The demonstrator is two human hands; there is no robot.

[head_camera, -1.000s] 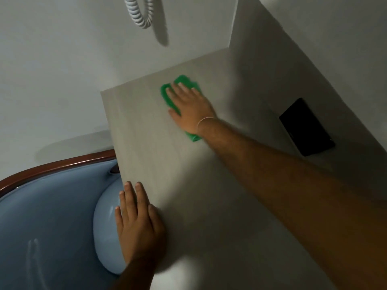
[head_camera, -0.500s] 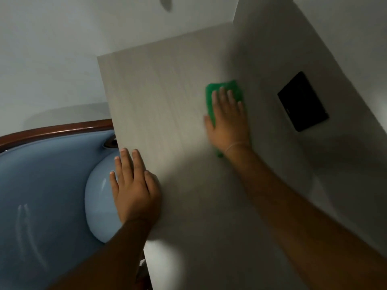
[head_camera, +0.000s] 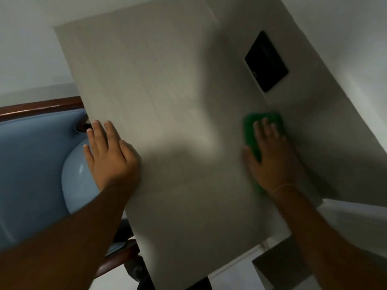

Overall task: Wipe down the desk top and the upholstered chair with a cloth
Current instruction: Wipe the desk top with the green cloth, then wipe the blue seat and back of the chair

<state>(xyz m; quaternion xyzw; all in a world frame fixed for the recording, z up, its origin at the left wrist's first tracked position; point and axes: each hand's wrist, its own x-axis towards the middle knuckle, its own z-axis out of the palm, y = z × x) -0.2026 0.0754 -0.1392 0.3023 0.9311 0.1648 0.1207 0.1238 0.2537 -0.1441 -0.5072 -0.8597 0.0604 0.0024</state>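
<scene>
Legible text, labels, brands, numbers, signs: none. The black wall panel (head_camera: 266, 64), up and beyond the right hand (head_camera: 270, 162) that presses the green cloth (head_camera: 250, 130), carries a small pale mark near its lower left edge, too blurred to read. Desk top (head_camera: 167, 101): unmarked.

Plain white walls (head_camera: 29, 45) fill the upper left and right of the frame, with a black panel (head_camera: 266, 62) set at upper right.

Pale desk top (head_camera: 167, 101) — green cloth (head_camera: 250, 130) flat near its right edge, beside the wall.
</scene>
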